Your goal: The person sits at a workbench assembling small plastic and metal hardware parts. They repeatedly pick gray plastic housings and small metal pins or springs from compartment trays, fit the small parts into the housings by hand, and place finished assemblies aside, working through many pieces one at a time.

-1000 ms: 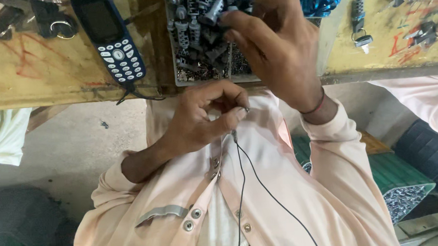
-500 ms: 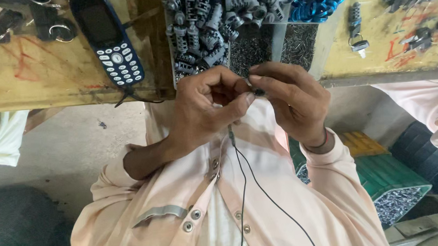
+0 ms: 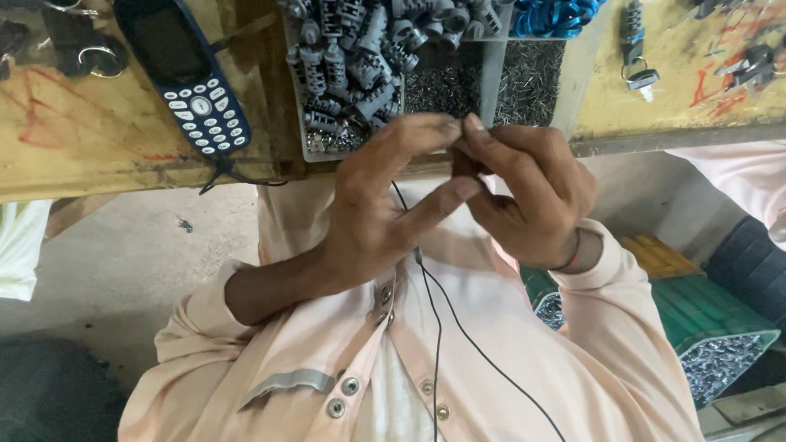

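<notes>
A small dark part [image 3: 471, 152], too hidden by fingers to identify, sits pinched between the fingertips of both hands, just in front of the near edge of a worn yellow wooden workbench [image 3: 98, 145]. The left hand [image 3: 384, 208] closes its thumb and forefinger on the part from one side, its remaining fingers loosely spread. The right hand [image 3: 524, 193] curls tightly around it from the other side, fingertips touching those of the left hand. A thin dark band circles the right wrist. Both arms wear pale pink sleeves, and a thin black cable [image 3: 442, 334] hangs down the front of the pink shirt below the hands. Just beyond the hands, on the bench, an open tray [image 3: 493, 75] holds a heap of grey metal cylinder pieces [image 3: 359, 46] in one compartment and tiny dark pins [image 3: 528, 78] in the next. Blue rings [image 3: 560, 1] lie beside the tray's far corner. Further left on the bench rests a dark blue keypad phone [image 3: 183, 75]. A small key [image 3: 638, 56] lies to the right. A green crate [image 3: 707, 322] with small metal bits stands on the floor.
</notes>
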Motion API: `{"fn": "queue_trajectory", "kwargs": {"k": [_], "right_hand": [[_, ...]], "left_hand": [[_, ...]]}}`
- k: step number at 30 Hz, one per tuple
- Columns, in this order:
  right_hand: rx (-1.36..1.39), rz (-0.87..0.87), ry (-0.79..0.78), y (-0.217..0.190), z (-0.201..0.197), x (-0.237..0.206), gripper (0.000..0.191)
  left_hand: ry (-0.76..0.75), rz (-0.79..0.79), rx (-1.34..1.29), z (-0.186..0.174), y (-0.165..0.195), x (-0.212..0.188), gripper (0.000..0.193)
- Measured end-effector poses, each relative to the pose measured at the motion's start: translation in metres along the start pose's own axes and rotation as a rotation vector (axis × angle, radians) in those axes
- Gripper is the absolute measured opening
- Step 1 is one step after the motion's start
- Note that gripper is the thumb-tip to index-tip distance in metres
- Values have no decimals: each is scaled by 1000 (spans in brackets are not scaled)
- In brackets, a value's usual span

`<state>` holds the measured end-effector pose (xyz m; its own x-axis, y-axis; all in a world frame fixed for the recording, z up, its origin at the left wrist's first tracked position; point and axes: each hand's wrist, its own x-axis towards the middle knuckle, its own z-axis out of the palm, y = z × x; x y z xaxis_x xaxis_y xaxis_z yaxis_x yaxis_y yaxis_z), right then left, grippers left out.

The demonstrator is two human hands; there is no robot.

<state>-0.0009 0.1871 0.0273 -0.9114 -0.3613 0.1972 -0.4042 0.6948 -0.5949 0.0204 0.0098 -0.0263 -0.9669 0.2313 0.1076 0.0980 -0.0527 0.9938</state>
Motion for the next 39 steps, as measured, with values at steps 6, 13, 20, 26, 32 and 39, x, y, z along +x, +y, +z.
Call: {"fn": "queue_trajectory", "kwargs": {"k": [6,13,20,26,32,39], "right_hand": [[131,343,-188,28,-30,15,15],[-290,148,60,100,-12,19,6],[-368,107,45,104,-11,12,10],[782,665,114,85,-26,8,8],[919,656,-227,24,-24,-26,26],[944,682,-226,29,-25,-32,19]], "left_hand": [[4,-78,-63,-8,-1,-3,15],[-121,-25,-75,-9,-10,-1,13],[-169,-35,-79,-6,-15,1,10],[-163,90,77,-10,-17,2,11],[-229,380,364,-16,-23,8,20],[-289,507,426,-21,-18,17,13]]}}
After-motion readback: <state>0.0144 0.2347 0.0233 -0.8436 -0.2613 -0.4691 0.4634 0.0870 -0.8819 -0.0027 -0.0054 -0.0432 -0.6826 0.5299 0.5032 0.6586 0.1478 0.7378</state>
